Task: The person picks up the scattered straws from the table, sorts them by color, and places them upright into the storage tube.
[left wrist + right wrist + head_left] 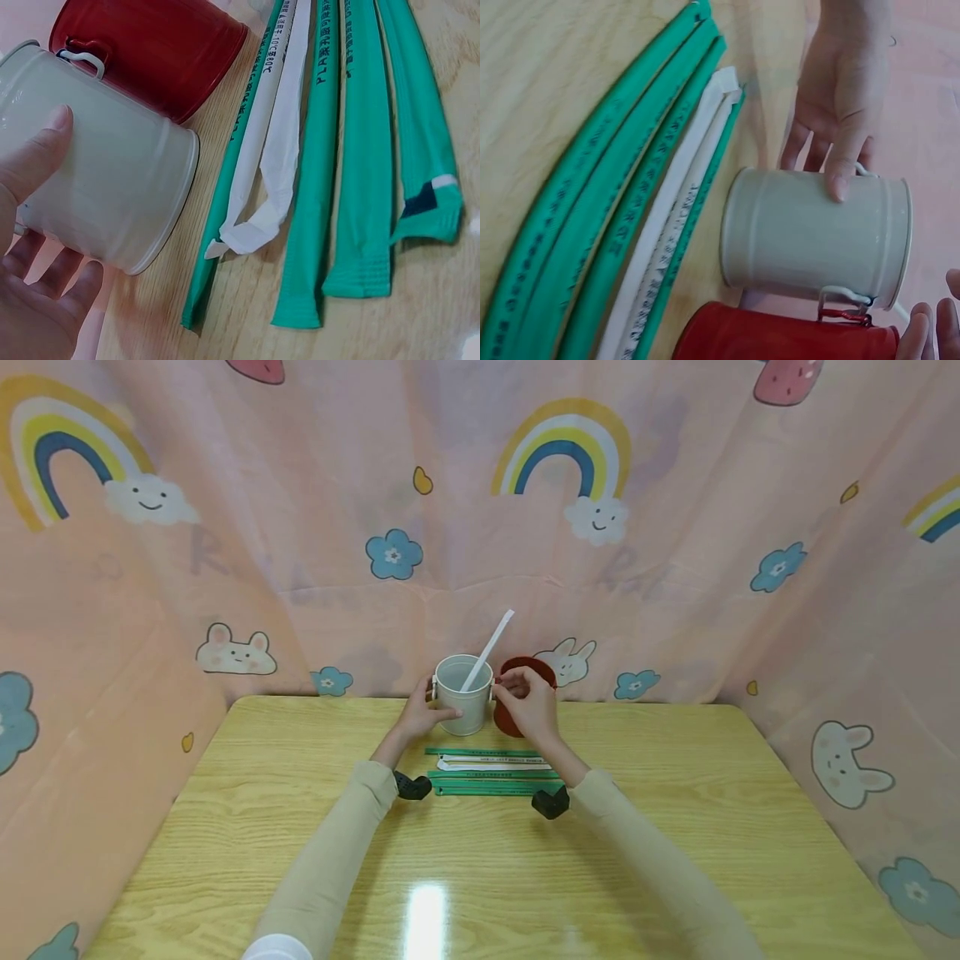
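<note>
A small off-white metal bucket (pixel 463 714) stands near the table's back edge, with a white straw (pixel 487 647) leaning out of it. My left hand (pixel 422 714) holds that bucket from the left, its thumb on the front wall and its fingers at the side. My right hand (pixel 534 706) is by the bucket's right rim, in front of a red bucket (pixel 506 720). Its thumb and fingertips (pixel 913 337) appear apart at the edge of the right wrist view, with nothing visible between them. Several green wrapped straws (pixel 307 225) lie in front, beside white straw wrappers (pixel 281 172).
The wooden table (pixel 300 827) backs onto a pink patterned curtain (pixel 315 510), which also hangs at both sides. Black wrist cameras (pixel 551 802) sit under my wrists, close to the row of straws. The two buckets stand side by side.
</note>
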The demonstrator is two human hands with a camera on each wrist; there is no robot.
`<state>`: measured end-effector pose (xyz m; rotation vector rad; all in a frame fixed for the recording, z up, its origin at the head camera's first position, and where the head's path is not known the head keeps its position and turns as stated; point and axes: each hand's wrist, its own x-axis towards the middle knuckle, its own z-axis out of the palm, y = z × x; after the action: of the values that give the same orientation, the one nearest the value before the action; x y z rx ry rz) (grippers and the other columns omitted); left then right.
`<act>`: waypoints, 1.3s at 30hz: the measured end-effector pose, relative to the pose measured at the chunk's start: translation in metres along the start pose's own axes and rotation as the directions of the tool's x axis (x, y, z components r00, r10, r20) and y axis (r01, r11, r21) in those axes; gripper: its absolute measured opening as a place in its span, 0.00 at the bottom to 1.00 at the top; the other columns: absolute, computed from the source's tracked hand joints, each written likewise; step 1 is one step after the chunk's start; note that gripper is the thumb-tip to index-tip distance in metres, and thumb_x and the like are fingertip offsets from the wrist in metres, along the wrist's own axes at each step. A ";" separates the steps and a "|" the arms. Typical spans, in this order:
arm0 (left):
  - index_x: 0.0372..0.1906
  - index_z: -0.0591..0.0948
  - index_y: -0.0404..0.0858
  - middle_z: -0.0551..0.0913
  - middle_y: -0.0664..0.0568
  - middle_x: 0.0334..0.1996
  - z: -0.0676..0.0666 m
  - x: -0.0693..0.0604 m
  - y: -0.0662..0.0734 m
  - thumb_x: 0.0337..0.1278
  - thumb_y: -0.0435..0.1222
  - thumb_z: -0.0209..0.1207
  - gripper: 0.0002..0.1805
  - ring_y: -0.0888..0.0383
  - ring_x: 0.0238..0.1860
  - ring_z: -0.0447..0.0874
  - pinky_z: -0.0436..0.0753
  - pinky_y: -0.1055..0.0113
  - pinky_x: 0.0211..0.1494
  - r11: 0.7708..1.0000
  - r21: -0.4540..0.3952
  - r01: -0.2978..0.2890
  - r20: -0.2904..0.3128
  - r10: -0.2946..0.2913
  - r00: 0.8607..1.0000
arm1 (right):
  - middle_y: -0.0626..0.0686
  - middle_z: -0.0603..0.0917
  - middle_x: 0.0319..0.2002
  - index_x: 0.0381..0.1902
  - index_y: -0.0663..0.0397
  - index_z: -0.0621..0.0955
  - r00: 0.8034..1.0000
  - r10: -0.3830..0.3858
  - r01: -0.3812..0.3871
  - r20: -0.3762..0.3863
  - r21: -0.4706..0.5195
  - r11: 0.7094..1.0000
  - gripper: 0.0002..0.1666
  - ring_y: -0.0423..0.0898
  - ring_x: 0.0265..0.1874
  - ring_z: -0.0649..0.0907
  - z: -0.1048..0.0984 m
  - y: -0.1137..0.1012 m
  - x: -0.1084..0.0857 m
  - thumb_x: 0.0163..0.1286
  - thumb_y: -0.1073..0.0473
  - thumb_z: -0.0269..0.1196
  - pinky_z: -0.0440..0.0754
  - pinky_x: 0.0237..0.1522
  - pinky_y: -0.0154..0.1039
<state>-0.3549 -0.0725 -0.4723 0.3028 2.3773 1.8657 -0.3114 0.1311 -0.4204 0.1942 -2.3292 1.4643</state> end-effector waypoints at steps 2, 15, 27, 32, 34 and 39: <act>0.73 0.54 0.37 0.61 0.40 0.70 0.000 0.000 0.000 0.51 0.31 0.68 0.47 0.39 0.70 0.59 0.62 0.45 0.72 1.000 -0.002 -0.001 0.001 0.001 1.000 | 0.59 0.86 0.37 0.41 0.62 0.81 1.000 -0.007 0.007 0.015 0.003 1.000 0.13 0.51 0.34 0.82 -0.003 0.002 -0.003 0.61 0.61 0.68 0.81 0.38 0.31; 0.73 0.55 0.37 0.59 0.40 0.71 0.001 0.000 -0.001 0.52 0.30 0.67 0.46 0.39 0.70 0.59 0.63 0.46 0.72 1.000 -0.018 -0.002 0.000 0.002 1.000 | 0.60 0.85 0.38 0.42 0.60 0.81 0.992 0.016 -0.013 0.125 -0.023 1.000 0.13 0.50 0.35 0.82 -0.021 0.028 -0.023 0.60 0.61 0.69 0.79 0.36 0.23; 0.73 0.54 0.36 0.57 0.39 0.72 0.001 0.000 -0.003 0.53 0.31 0.66 0.46 0.39 0.71 0.57 0.59 0.45 0.74 1.000 -0.022 -0.004 -0.002 0.004 1.000 | 0.59 0.86 0.37 0.41 0.61 0.82 0.969 0.049 -0.025 0.243 -0.098 0.995 0.14 0.49 0.33 0.83 -0.023 0.053 -0.035 0.58 0.63 0.71 0.80 0.35 0.27; 0.73 0.55 0.37 0.57 0.41 0.72 0.002 0.000 -0.003 0.53 0.31 0.67 0.45 0.40 0.71 0.57 0.60 0.46 0.74 1.000 -0.015 0.003 -0.006 -0.003 1.000 | 0.59 0.86 0.37 0.40 0.62 0.82 0.959 0.055 -0.021 0.279 -0.124 0.992 0.13 0.48 0.33 0.82 -0.021 0.058 -0.039 0.56 0.66 0.71 0.81 0.36 0.31; 0.73 0.55 0.37 0.58 0.40 0.72 0.002 -0.001 -0.003 0.53 0.30 0.67 0.45 0.39 0.71 0.57 0.60 0.46 0.74 1.000 -0.012 0.001 -0.006 -0.001 1.000 | 0.59 0.86 0.37 0.41 0.63 0.82 0.951 0.048 -0.008 0.306 -0.130 0.992 0.14 0.49 0.34 0.83 -0.021 0.059 -0.041 0.56 0.67 0.71 0.82 0.37 0.34; 0.72 0.55 0.38 0.59 0.40 0.71 0.001 -0.001 -0.002 0.53 0.30 0.67 0.44 0.39 0.71 0.58 0.61 0.47 0.74 1.000 -0.010 -0.001 -0.006 0.001 1.000 | 0.58 0.86 0.36 0.42 0.63 0.82 0.933 0.047 0.012 0.356 -0.162 0.987 0.17 0.49 0.35 0.83 -0.021 0.061 -0.044 0.54 0.66 0.72 0.82 0.38 0.37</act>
<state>-0.3543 -0.0719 -0.4747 0.2981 2.3713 1.8816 -0.2854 0.1730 -0.4805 0.4304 -2.7324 1.3289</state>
